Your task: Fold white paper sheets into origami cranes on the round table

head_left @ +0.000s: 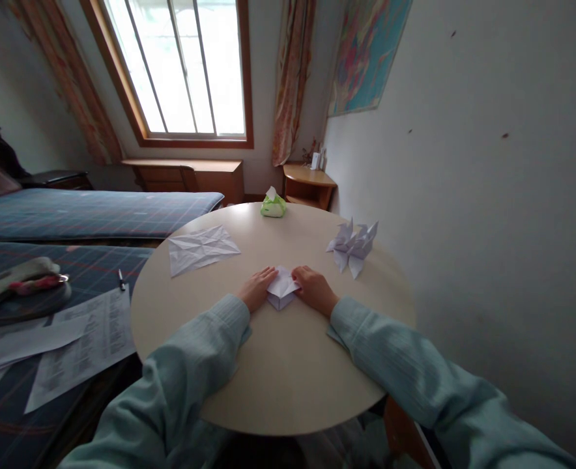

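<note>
A small folded sheet of white paper (281,286) lies on the round table (288,378), between my two hands. My left hand (259,288) rests on the table with its fingers stretched out, the tips touching the paper's left edge. On the other side, the bent fingers of my right hand (313,288) pinch the paper's right corner. A creased, unfolded sheet of white paper (202,249) lies to the far left. Several folded paper cranes (352,246) stand close together on the right of the table.
A green tissue pack (273,204) stands at the table's far edge. Beds with blue plaid covers (92,212) are on the left, with printed sheets (87,345), a pen (121,280) and a bag-like item on the nearer one. A white wall (488,215) borders the right.
</note>
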The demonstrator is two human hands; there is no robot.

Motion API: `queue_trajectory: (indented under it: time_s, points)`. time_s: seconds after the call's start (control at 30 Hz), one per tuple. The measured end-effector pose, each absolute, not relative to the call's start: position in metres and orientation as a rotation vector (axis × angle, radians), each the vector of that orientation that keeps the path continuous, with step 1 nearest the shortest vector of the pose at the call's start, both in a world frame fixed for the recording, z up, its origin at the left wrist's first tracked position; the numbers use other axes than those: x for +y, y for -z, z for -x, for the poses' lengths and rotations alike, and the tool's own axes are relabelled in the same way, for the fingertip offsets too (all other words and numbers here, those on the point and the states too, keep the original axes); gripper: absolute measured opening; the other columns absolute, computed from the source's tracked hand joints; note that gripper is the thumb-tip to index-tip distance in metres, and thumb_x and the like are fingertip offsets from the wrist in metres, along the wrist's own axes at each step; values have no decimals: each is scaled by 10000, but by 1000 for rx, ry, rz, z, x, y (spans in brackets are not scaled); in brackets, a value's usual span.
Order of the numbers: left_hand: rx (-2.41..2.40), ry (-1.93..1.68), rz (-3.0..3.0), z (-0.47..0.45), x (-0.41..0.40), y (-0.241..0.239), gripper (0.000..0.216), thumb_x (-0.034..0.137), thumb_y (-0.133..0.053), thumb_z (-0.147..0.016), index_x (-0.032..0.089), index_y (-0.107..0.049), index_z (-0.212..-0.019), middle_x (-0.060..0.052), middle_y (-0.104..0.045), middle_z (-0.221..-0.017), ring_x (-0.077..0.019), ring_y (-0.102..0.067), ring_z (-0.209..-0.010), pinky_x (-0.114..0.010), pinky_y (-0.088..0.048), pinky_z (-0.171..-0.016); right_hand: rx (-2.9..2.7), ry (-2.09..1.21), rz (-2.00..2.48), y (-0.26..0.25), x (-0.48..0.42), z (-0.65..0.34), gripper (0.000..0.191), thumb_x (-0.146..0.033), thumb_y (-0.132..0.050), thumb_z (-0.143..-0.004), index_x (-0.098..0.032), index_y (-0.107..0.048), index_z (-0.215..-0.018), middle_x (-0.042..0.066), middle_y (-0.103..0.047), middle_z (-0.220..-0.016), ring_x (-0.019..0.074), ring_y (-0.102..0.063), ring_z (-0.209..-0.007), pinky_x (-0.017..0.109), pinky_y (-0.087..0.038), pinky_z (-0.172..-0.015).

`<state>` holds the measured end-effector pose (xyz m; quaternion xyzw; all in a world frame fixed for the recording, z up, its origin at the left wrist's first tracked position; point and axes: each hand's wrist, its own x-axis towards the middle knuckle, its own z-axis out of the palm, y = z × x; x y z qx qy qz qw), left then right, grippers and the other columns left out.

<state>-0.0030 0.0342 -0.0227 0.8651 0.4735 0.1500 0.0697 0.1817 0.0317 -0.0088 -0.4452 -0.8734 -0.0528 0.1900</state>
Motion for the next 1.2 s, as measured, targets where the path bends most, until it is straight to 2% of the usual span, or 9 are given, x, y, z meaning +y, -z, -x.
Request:
queue_trajectory:
  time_s: [0.13,0.3,0.47,0.63,0.9,1.1,1.2]
  points:
    - [1469,-478,-2580,3,32,19,586,5,-366,-642,136,-384,-1214,-69,-418,-1281,-137,-331,-1208,-301,-293,-1012,-2522,247,1224,7,36,-177,99,-120,-409,-784,-150,-499,-812,74,-557,-819,164,-482,-780,242,-363,-681]
    - [1565,-535,-2538,4,29,15,480,124,-407,-725,167,-405,-1203,-56,-466,-1241,-155,-384,-1173,-299,-302,-993,-2584,261,1234,5,40,-175,135,-110,-383,-812,-153,-504,-853,74,-570,-824,160,-496,-788,228,-362,-665]
    - [1628,-551,-2486,6,28,10,457,207,-456,-731,214,-421,-1187,-29,-499,-1208,-164,-468,-1091,-270,-351,-942,-2557,272,1253,4,38,-176,144,-130,-368,-829,-148,-492,-900,91,-565,-876,176,-498,-833,233,-378,-636]
    - [1637,-570,-2468,7,28,10,435,273,-466,-744,253,-420,-1177,-7,-521,-1176,-167,-489,-1058,-268,-372,-909,-2488,137,1169,9,40,-178,180,-132,-340,-845,-132,-448,-988,93,-566,-966,154,-516,-893,227,-392,-721]
    - [1710,-672,-2467,10,32,16,351,245,-506,-718,238,-501,-1069,-26,-567,-1084,-180,-499,-1019,-285,-392,-878,-2419,7,1337,15,45,-179,147,-158,-379,-827,-135,-429,-963,69,-623,-834,152,-587,-728,212,-382,-578]
    - [1537,-1117,-2676,8,30,10,502,213,-533,-692,165,-391,-1171,-94,-484,-1149,-212,-436,-1057,-357,-379,-890,-2357,-33,1311,18,51,-182,291,-108,-373,-808,-141,-369,-1097,89,-630,-944,146,-602,-776,200,-396,-603]
    - [1438,-1430,-2803,0,20,4,312,171,-490,-723,156,-475,-1034,-95,-534,-1000,-197,-478,-960,-347,-410,-819,-2311,-60,1312,19,53,-182,273,-133,-374,-814,-151,-404,-1085,73,-646,-905,151,-609,-764,203,-400,-605]
